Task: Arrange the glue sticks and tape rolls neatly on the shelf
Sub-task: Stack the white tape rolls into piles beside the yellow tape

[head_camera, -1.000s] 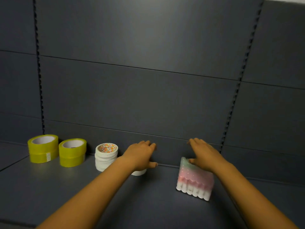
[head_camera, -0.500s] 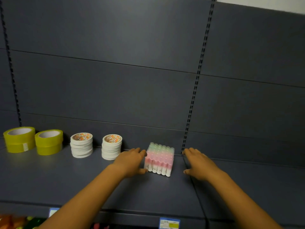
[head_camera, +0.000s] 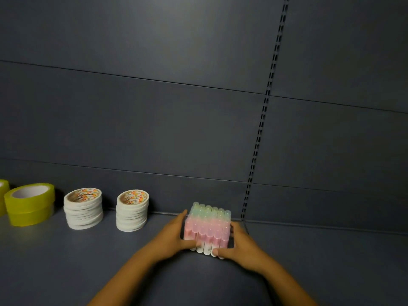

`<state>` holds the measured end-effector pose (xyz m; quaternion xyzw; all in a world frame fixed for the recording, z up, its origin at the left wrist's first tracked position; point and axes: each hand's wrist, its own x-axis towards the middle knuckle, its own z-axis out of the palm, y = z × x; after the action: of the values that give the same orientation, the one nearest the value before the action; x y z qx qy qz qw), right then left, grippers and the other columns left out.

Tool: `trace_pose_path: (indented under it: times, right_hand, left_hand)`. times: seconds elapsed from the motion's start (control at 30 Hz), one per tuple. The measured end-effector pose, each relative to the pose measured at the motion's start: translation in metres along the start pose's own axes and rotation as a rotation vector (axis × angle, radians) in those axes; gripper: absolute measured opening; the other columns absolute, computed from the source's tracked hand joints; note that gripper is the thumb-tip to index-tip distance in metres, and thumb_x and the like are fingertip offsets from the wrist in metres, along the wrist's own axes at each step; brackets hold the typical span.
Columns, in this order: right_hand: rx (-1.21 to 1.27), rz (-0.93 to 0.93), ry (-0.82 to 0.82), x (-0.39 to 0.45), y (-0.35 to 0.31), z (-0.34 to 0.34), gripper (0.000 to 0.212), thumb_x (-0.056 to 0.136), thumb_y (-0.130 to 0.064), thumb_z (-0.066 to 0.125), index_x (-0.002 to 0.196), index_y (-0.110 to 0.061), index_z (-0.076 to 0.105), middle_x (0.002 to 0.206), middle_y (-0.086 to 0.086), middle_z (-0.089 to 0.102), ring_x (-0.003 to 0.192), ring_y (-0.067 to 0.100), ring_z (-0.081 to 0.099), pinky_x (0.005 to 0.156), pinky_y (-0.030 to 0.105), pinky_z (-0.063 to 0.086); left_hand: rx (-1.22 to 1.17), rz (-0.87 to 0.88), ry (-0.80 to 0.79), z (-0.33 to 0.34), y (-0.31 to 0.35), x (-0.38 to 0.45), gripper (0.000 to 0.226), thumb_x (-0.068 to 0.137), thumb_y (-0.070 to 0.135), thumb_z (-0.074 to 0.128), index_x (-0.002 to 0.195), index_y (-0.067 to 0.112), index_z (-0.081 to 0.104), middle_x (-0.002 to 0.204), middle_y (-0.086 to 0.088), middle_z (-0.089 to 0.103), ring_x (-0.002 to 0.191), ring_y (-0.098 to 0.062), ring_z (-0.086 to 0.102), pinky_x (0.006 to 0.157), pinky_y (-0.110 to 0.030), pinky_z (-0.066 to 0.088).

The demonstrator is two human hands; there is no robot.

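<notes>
Grey metal panels form the back wall (head_camera: 154,107), split by a slotted upright (head_camera: 262,120) right of centre. Below it runs the grey shelf (head_camera: 66,261), carrying everything in a row near the wall.

Two bare forearms reach in from the bottom edge toward the glue sticks (head_camera: 208,226), a block of pastel tubes packed together, green at the back, pink in the middle, white ends toward the camera. The block sits on the shelf just left of the upright's foot, close to the wall.

Left hand (head_camera: 174,236) is against the block's left side, fingers along it and thumb curled round the near corner. Right hand (head_camera: 239,248) holds the right side likewise, thumb across the white ends. Motion blur makes it hard to say whether the block is lifted or resting on the shelf.

To the left stand two white tape stacks, one (head_camera: 132,210) near the block and another (head_camera: 83,208) beyond it, apart from each other. Further left is a yellow tape stack (head_camera: 29,204), and a second yellow stack (head_camera: 3,196) is cut by the frame edge.
</notes>
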<state>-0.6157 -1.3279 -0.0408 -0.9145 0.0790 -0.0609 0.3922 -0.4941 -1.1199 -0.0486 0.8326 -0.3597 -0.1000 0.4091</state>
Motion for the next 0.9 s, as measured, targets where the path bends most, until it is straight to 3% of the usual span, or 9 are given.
trace_pose_path:
  times: [0.07,0.13,0.2,0.4,0.5,0.6,0.73,0.9]
  right_hand:
    - [0.070,-0.005,0.025,0.007,0.008,0.005,0.086,0.069,-0.040,0.085,0.133,-0.041,0.029,0.133,-0.019,0.046,0.120,0.000,0.050,0.096,0.016,0.045]
    - [0.120,-0.008,0.036,0.012,0.017,0.007,0.085,0.070,-0.037,0.086,0.134,-0.042,0.030,0.133,-0.019,0.048,0.120,0.001,0.052,0.101,0.022,0.046]
    - [0.162,-0.013,0.021,0.017,0.022,0.006,0.084,0.072,-0.031,0.085,0.136,-0.040,0.031,0.132,-0.018,0.051,0.117,-0.001,0.056,0.097,0.021,0.048]
    - [0.271,-0.022,-0.025,0.022,0.027,0.003,0.080,0.078,-0.014,0.082,0.136,-0.037,0.032,0.130,-0.017,0.053,0.109,-0.009,0.059,0.085,0.012,0.049]
    - [0.266,-0.031,-0.001,0.021,0.024,0.001,0.098,0.071,-0.030,0.087,0.146,-0.035,0.023,0.137,-0.020,0.045,0.119,-0.006,0.053,0.096,0.016,0.048]
    - [0.185,-0.059,0.086,0.027,0.016,-0.005,0.119,0.062,-0.063,0.082,0.154,-0.036,0.011,0.153,-0.017,0.025,0.139,0.002,0.033,0.116,0.034,0.035]
    - [0.054,-0.119,0.080,0.036,0.008,-0.008,0.118,0.060,-0.078,0.071,0.154,-0.039,0.012,0.159,-0.022,0.008,0.144,0.000,0.017,0.119,0.031,0.023]
    - [0.054,-0.143,0.099,0.038,0.013,-0.002,0.117,0.059,-0.079,0.069,0.153,-0.035,0.016,0.159,-0.020,0.012,0.142,-0.001,0.020,0.116,0.024,0.024]
  left_hand:
    - [-0.061,0.032,0.013,0.009,-0.006,0.002,0.101,0.068,0.043,0.084,0.146,0.042,0.019,0.140,0.030,0.039,0.124,0.016,0.041,0.108,-0.015,0.035]
    - [-0.097,0.046,0.054,0.019,-0.009,0.002,0.094,0.074,0.030,0.082,0.138,0.053,0.016,0.129,0.038,0.044,0.111,0.026,0.042,0.098,-0.005,0.037]
    - [-0.120,0.058,0.112,0.027,-0.005,0.000,0.091,0.076,0.028,0.079,0.136,0.056,0.016,0.123,0.043,0.045,0.107,0.028,0.044,0.089,0.001,0.035]
    - [-0.103,0.060,0.186,0.037,-0.004,0.001,0.087,0.074,0.036,0.078,0.129,0.069,0.019,0.127,0.040,0.049,0.116,0.020,0.046,0.090,0.000,0.035]
    - [-0.129,0.075,0.121,0.030,-0.001,0.003,0.091,0.073,0.049,0.080,0.139,0.056,0.018,0.138,0.036,0.041,0.125,0.016,0.042,0.100,-0.007,0.035]
    - [-0.092,0.059,0.179,0.018,0.009,0.010,0.092,0.085,0.060,0.060,0.154,0.030,0.007,0.150,0.025,0.018,0.140,0.004,0.021,0.114,-0.018,0.019]
    - [0.111,0.103,0.192,0.017,0.015,0.024,0.080,0.091,0.066,0.039,0.155,0.030,0.008,0.159,0.020,0.007,0.145,0.004,0.003,0.116,-0.019,0.006]
    - [0.260,0.108,0.232,0.018,0.006,0.027,0.091,0.078,0.083,0.018,0.153,0.033,0.018,0.159,0.021,0.013,0.141,0.009,0.005,0.115,-0.016,0.010]
